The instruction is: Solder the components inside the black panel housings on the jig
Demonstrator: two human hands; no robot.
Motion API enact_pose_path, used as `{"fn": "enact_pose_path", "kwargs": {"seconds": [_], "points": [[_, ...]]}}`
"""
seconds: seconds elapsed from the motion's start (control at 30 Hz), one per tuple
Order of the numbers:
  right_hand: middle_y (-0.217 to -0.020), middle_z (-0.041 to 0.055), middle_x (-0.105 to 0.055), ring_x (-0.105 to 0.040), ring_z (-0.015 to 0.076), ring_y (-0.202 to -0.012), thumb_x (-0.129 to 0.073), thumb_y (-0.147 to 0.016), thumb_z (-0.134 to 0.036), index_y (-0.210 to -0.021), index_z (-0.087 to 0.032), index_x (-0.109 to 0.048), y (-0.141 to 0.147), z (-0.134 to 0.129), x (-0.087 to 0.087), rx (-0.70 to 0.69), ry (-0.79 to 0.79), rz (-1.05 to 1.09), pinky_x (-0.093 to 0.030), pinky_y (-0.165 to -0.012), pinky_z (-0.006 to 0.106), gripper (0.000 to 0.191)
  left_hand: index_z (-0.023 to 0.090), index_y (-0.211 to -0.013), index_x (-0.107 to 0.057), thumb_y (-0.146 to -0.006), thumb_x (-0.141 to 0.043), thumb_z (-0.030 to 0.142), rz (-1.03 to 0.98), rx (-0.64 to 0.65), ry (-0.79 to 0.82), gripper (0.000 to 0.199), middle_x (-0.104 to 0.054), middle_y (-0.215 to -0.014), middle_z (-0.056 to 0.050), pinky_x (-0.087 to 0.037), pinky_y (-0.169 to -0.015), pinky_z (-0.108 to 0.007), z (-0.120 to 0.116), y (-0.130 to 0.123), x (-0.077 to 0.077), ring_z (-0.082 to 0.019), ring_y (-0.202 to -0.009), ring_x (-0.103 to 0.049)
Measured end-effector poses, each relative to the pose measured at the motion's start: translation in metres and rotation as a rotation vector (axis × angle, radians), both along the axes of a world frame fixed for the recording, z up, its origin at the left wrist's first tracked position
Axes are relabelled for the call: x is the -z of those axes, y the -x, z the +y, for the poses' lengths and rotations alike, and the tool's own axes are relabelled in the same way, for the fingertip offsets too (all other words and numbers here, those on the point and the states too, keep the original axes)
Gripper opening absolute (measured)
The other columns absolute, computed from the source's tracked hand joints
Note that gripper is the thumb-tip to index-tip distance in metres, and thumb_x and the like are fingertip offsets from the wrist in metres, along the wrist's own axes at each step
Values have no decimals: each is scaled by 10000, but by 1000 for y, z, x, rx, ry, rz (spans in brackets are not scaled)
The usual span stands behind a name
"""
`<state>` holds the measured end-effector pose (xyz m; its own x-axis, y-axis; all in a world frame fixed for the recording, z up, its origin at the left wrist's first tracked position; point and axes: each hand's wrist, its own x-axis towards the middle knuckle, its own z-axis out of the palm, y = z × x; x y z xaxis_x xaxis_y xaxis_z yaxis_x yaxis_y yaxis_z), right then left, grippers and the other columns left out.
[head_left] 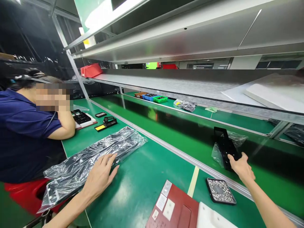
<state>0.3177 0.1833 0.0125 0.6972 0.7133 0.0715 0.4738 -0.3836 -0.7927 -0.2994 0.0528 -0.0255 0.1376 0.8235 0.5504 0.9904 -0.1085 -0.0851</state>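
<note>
On the green conveyor belt at the right, my right hand (241,167) grips the near end of a black plastic housing (225,147), thumb on one side and fingers on the other. Clear plastic wrap (217,154) shows around and beneath the housing. My left hand (101,174) is open, its fingers stretched out over the near edge of a long clear plastic bag (95,156) with dark parts inside. Whether those fingers touch the bag I cannot tell.
A square black tray of small metal pieces (220,191) and a reddish-brown and white fixture (177,209) lie near me. A co-worker (26,126) sits at the left beside black parts (108,122). Shelves (190,85) overhang the belt; small bins (160,99) stand beyond it.
</note>
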Motion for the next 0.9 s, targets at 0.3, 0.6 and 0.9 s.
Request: {"fn": "enact_pose_path", "kwargs": {"seconds": [0.3,0.6,0.9], "points": [[-1063,104,-748,-700,342,-893,-502,-801,-666,-1155,-280,-692,-14,-114,-23,-342,139,-364,-513,-800,495,557,140,-1101,-708,-909,-439,106,176,-100,174,332,-620,-990,-150,-509,-783,-413,31,-17,-12,-305,-916,-569],[-1223,77,-724,-695,255,-966,-543,-844,-732,-1206,-293,-706,67,-248,-70,-520,18,-102,-575,-834,360,592,294,-1450,-526,-960,-479,77,204,397,-190,538,-615,-1184,-105,-533,-872,-386,-68,-96,-50,-243,-1000,-587],[-1458,121,-598,-600,320,-1308,-365,-684,-978,-1449,-299,-528,173,-315,-42,-796,-337,1025,-443,-1139,542,1035,305,-1500,-484,-951,-490,77,16,572,-288,595,-640,-1211,-121,-564,-884,-370,-132,-158,-69,-238,-1007,-641]]}}
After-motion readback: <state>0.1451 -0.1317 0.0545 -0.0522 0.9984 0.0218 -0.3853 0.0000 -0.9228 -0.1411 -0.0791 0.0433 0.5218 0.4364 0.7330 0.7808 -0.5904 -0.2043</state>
